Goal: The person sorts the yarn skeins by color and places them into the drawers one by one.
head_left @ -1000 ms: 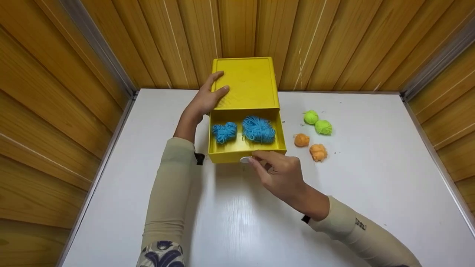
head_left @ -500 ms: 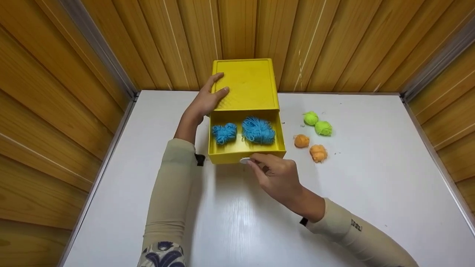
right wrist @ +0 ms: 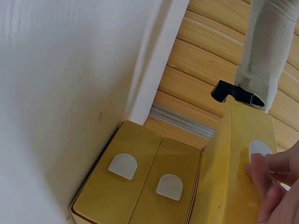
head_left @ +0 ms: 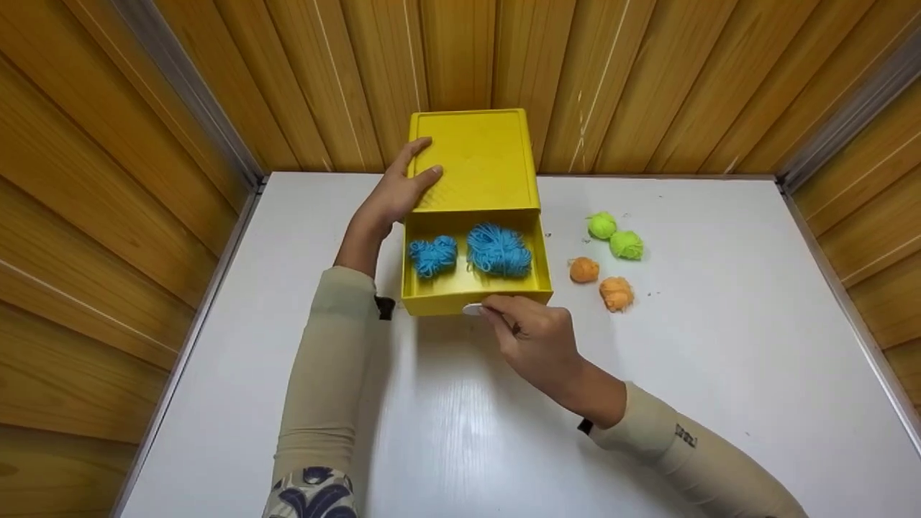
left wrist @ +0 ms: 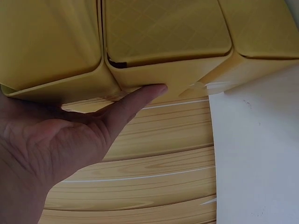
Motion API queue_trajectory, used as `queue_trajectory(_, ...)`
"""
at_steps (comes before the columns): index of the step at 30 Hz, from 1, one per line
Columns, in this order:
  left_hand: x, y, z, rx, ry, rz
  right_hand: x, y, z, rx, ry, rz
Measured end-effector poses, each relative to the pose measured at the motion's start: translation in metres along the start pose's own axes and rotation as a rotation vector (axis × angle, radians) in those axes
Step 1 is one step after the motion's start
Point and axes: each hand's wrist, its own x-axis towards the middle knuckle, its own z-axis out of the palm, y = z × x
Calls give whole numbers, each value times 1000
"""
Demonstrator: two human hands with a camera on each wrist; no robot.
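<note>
A yellow drawer box (head_left: 475, 162) stands at the back of the table, its top drawer (head_left: 478, 288) pulled out. In that drawer lie a smaller bundle of blue yarn (head_left: 433, 256) and a larger blue yarn bundle (head_left: 499, 250). My left hand (head_left: 398, 191) presses on the box's upper left edge, thumb and a finger spread on top; the rest of its fingers are hidden. With thumb and fingers my right hand (head_left: 540, 342) pinches the drawer's white handle (head_left: 472, 309). The right wrist view shows two drawers below, with white handles (right wrist: 169, 187).
Two green yarn balls (head_left: 614, 236) lie right of the box, with two orange yarn balls (head_left: 601, 283) nearer the front. The white table (head_left: 719, 345) is bounded by wood-patterned walls (head_left: 683, 86) at the back and sides.
My right wrist has dropped and shifted slightly left while its fingers stay on the handle. The left hand, drawer and yarn look unmoved; the whole view wavers a little.
</note>
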Motion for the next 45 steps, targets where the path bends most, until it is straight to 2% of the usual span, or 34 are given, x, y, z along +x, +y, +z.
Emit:
queue_trajectory(8, 0, 2, 0, -23, -10, -2, 0, 2, 0, 16, 2, -5)
queue_trajectory(19, -3, -1, -2, -20, -23, 13, 3, 1, -2, 8, -36, -1)
queue_trajectory(29, -2, -1, -4, -22, -43, 25, 4, 0, -1, 25, -18, 18)
queue_trajectory(45, -3, 2, -5, -28, -56, -21, 10, 3, 4, 7, 14, -14)
